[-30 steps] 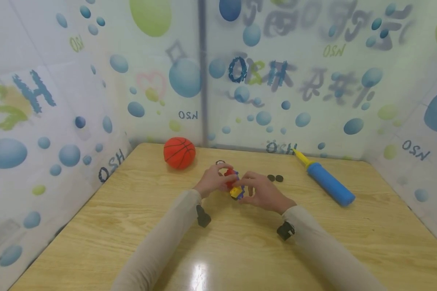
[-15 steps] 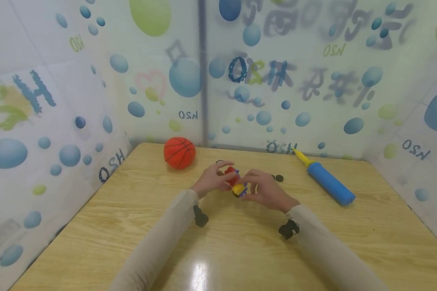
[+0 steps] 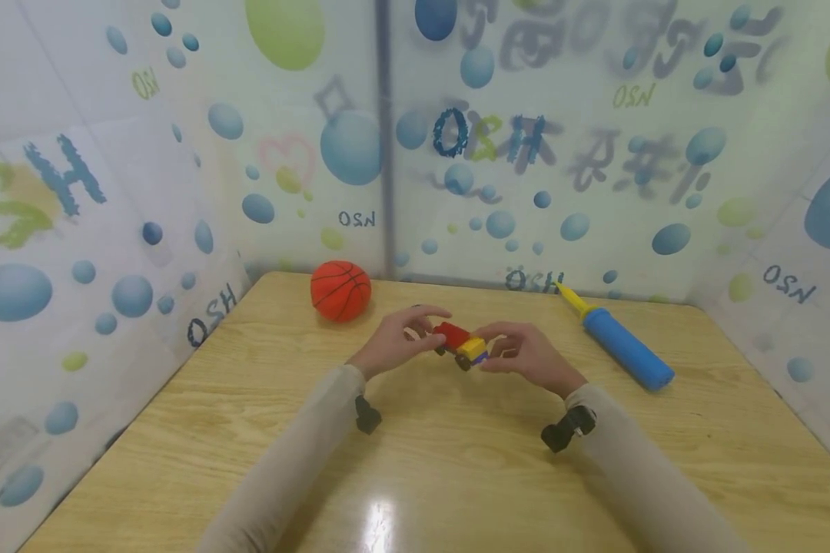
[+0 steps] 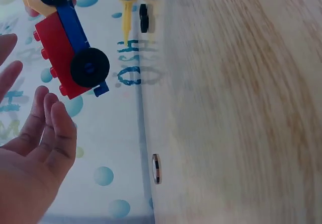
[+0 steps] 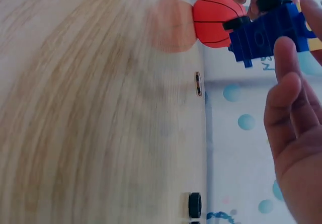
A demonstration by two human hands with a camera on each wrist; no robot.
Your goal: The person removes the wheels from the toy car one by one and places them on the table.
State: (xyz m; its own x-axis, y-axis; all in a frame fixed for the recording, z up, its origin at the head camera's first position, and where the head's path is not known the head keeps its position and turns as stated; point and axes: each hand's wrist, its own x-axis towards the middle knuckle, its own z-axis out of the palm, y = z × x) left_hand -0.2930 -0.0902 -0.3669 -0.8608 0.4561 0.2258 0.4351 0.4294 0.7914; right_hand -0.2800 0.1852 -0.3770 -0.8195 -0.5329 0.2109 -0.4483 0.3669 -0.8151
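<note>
A toy truck of building blocks [image 3: 453,335], with a red brick behind and a yellow one in front, is held above the table. My right hand [image 3: 538,358] pinches its yellow front end between thumb and fingers. The right wrist view shows its blue chassis [image 5: 256,39] from below, wheels along one side and none seen on the other. A black wheel [image 4: 89,67] sits at the red end in the left wrist view. My left hand [image 3: 396,339] is by that end, fingers spread and apart from the truck in the left wrist view.
Loose black wheels [image 5: 195,205] lie on the wooden table [image 3: 401,461], hidden behind my right hand in the head view. A small disc with a striped edge [image 4: 156,168] is near them. An orange-red basketball [image 3: 341,291] and a blue hand pump [image 3: 628,349] stand farther back.
The truck has turned, its yellow front swinging right, and now shows its side wheels. My hands have moved apart, and the left fingers have come off the red brick.
</note>
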